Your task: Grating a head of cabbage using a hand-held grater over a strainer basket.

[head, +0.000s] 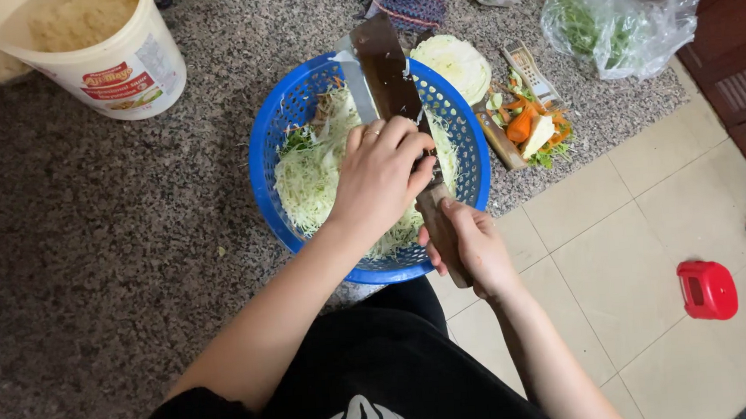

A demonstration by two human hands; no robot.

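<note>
A: Cleaver [389, 77], is it? Where does it sit?

B: It lies across a blue basket [268, 164], blade pointing away from the person, wooden handle toward them. The blade is broad and dark, with a bright edge on its left side.

A: And the hands?

B: The right hand [470, 248] is wrapped shut around the handle, just past the basket's near rim. The left hand [381, 176] is over the basket, fingers curled and pressed against the blade near where it meets the handle. I cannot tell whether they pinch anything beneath.

A: What fills the basket?

B: Shredded cabbage [307, 183], pale green, with a few darker and orange bits on the far left side.

A: Where does the basket stand?

B: On a speckled stone floor [116, 242], at its edge with the beige tiles [650, 218].

A: Anything nearby?

B: A cut cabbage piece [455, 65] just behind the basket, and beside it a pile of carrot and vegetable scraps [530, 126] with a peeler [530, 70]. A clear bag of greens [620, 13] lies farther right. A white tub [87, 46] of something pale stands far left. A small red object [707, 289] rests on the tiles, well apart.
</note>
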